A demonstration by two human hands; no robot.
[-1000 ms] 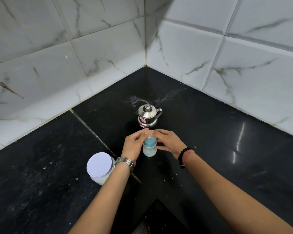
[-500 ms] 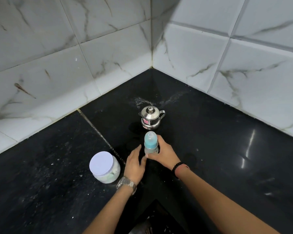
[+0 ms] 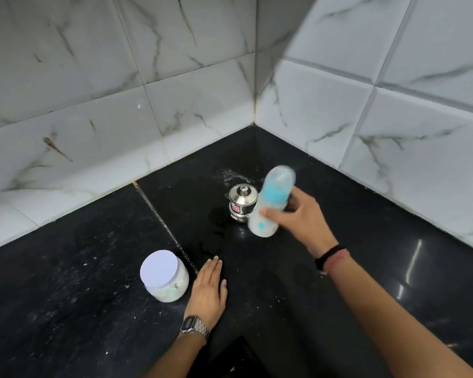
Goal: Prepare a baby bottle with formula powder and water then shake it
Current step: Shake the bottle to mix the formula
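Head view: the right hand (image 3: 298, 218) grips a blurred baby bottle (image 3: 271, 203) above the black counter (image 3: 366, 268), fingers wrapped around it, its capped top tilted up and right. The left hand (image 3: 209, 290) lies flat, fingers together, beside a white-lidded jar (image 3: 164, 275).

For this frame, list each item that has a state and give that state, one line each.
baby bottle: cap on, tilted, lifted off the counter, motion-blurred
right hand: closed around the bottle
left hand: open, flat on the counter
formula jar: lid on, upright
steel pot: lid on, upright
wristwatch: worn on the left wrist
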